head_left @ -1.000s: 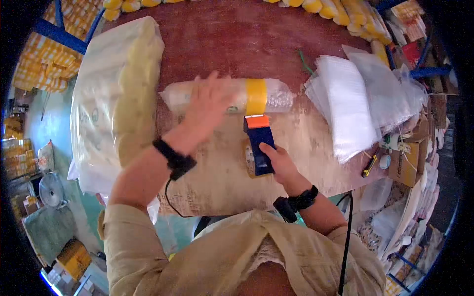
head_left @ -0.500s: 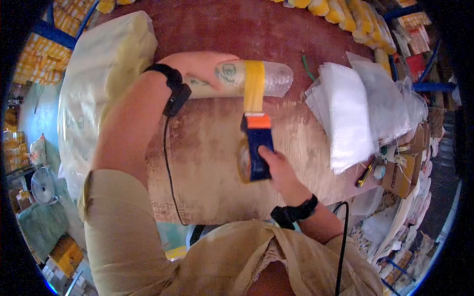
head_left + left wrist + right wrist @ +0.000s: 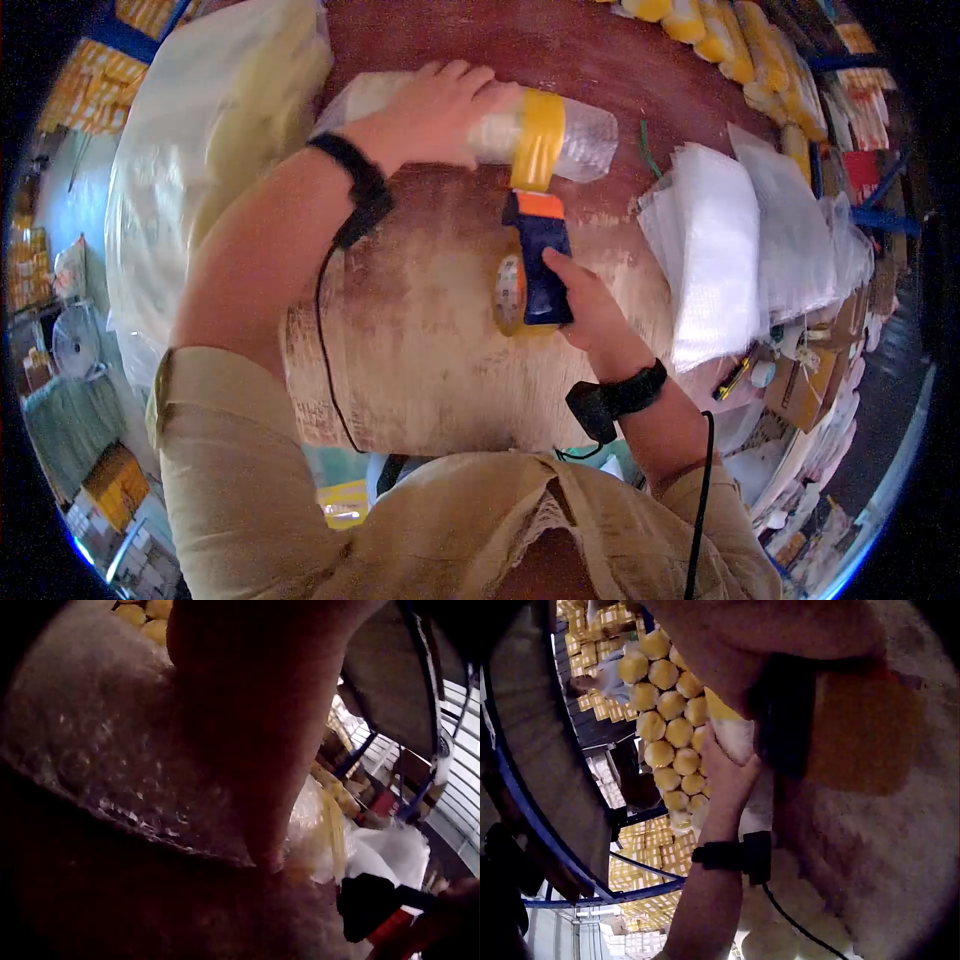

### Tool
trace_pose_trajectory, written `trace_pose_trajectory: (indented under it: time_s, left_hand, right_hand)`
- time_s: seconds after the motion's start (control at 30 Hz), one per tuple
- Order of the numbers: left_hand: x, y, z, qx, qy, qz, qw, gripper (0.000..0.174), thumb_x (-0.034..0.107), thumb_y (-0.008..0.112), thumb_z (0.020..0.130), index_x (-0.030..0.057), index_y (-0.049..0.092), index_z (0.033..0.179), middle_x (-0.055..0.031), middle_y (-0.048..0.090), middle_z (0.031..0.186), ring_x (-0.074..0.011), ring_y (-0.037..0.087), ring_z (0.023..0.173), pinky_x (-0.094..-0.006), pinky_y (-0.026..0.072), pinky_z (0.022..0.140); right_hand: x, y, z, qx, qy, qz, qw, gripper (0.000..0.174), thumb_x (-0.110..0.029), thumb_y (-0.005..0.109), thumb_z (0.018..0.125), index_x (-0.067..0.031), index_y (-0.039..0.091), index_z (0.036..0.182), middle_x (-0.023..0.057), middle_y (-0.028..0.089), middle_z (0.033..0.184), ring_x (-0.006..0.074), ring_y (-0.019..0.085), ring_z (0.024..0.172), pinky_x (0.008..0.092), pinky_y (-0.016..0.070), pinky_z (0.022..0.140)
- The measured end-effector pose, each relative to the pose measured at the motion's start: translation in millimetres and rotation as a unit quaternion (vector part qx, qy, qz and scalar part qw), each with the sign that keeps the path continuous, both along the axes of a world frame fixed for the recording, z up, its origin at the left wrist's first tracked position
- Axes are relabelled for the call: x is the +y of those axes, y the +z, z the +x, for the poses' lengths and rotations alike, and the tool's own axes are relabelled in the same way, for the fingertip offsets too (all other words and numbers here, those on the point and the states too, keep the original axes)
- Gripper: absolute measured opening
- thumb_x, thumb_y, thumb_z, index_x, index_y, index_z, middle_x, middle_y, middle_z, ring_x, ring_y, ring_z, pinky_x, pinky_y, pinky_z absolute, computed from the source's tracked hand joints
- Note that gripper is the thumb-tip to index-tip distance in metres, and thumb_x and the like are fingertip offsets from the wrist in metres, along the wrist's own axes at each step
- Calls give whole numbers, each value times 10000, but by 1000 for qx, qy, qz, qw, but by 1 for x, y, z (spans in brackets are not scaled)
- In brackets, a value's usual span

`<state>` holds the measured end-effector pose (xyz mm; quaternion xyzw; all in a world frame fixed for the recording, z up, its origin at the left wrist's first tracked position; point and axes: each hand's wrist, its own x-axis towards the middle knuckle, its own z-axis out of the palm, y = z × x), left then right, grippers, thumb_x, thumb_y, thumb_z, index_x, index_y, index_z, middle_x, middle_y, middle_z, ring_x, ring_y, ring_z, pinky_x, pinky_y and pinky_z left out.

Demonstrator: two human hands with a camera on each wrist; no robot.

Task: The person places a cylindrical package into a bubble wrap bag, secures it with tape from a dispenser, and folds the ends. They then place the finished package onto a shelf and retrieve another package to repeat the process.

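A clear bubble-wrapped roll (image 3: 590, 143) lies crosswise on the table, with a yellow tape band (image 3: 541, 130) around its right part. My left hand (image 3: 435, 115) grips the roll left of the band, fingers over the far side and thumb on the near side; the left wrist view shows that thumb (image 3: 266, 840) against the bubble wrap (image 3: 112, 757). My right hand (image 3: 592, 300) holds a dark blue tape dispenser (image 3: 544, 265) with an orange front, close below the band. Yellow tape runs between dispenser and roll. The tape reel (image 3: 509, 290) shows at the dispenser's left.
A large plastic-wrapped bundle (image 3: 190, 170) stands at the left. White bubble-wrap sheets (image 3: 715, 240) and clear bags (image 3: 795, 235) lie at the right, near a yellow cutter (image 3: 735, 378). Yellow-ended rolls (image 3: 745, 50) line the far right edge. A black cable (image 3: 320, 330) trails from my left wrist.
My left hand has come down onto the roll and shifted right along it, nearer the band. The roll and dispenser sit farther from my body, and the dispenser is closer to the roll.
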<state>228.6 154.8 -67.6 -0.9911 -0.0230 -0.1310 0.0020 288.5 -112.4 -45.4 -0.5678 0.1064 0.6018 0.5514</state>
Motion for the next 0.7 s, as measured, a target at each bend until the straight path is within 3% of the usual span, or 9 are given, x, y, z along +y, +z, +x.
trace_pose_trajectory:
  time_s: [0.07, 0.1, 0.23, 0.33, 0.5, 0.63, 0.67, 0.7]
  left_hand:
    - [14, 5, 17, 75, 35, -86, 993, 840, 450, 744, 532, 156, 415, 1247, -141, 499, 1158, -343, 494, 1039, -467, 419, 832]
    - [23, 5, 23, 72, 17, -127, 989, 762, 339, 760, 552, 120, 439, 1207, -156, 537, 1108, -357, 521, 1005, -451, 433, 836]
    - [58, 2, 52, 202, -54, -336, 918, 647, 304, 735, 593, 87, 495, 1153, -114, 595, 1047, -254, 553, 995, -371, 430, 845]
    - [68, 4, 62, 265, -14, -377, 887, 608, 269, 730, 615, 84, 506, 1149, -101, 592, 1070, -239, 551, 995, -359, 419, 859]
    - [75, 1, 69, 272, -14, -420, 866, 619, 247, 726, 632, 88, 492, 1182, -90, 590, 1080, -226, 548, 993, -353, 416, 861]
    - [73, -4, 65, 246, 4, -422, 873, 630, 255, 725, 637, 86, 486, 1195, -87, 594, 1070, -210, 551, 981, -340, 418, 859]
    - [69, 6, 61, 276, 17, -467, 840, 618, 263, 720, 646, 79, 489, 1189, -95, 601, 1052, -213, 556, 970, -334, 417, 859]
    - [67, 2, 59, 261, 26, -441, 858, 616, 269, 720, 646, 77, 492, 1186, -99, 603, 1045, -217, 558, 965, -333, 418, 857]
  right_hand:
    - [8, 3, 9, -23, -4, 5, 1000, 275, -252, 540, 863, -19, 546, 1009, 73, 628, 851, 197, 628, 715, 328, 525, 658]
    - [12, 4, 15, -24, -10, 19, 999, 274, -252, 541, 863, -22, 547, 1012, 71, 628, 853, 194, 628, 716, 327, 524, 659]
    - [26, 21, 15, -87, -13, 39, 995, 263, -248, 541, 865, -27, 556, 1008, 67, 632, 863, 186, 628, 719, 321, 525, 656]
    - [17, 12, 7, -93, -11, 6, 996, 261, -249, 538, 867, -29, 557, 1007, 65, 635, 863, 190, 633, 718, 320, 529, 652]
    - [29, -6, 16, -32, 4, -23, 999, 236, -232, 534, 867, -50, 555, 1015, 59, 637, 855, 202, 637, 714, 330, 535, 650]
    - [54, -15, 35, 18, 7, 34, 999, 204, -211, 513, 874, -67, 551, 1013, 73, 636, 847, 217, 634, 696, 371, 534, 644]
    - [57, -14, 41, 40, 5, 41, 998, 207, -211, 515, 872, -69, 548, 1019, 70, 635, 841, 215, 632, 690, 376, 534, 637]
    - [60, -11, 44, 61, 3, 48, 997, 210, -211, 517, 871, -71, 545, 1025, 67, 634, 835, 213, 630, 683, 380, 534, 630]
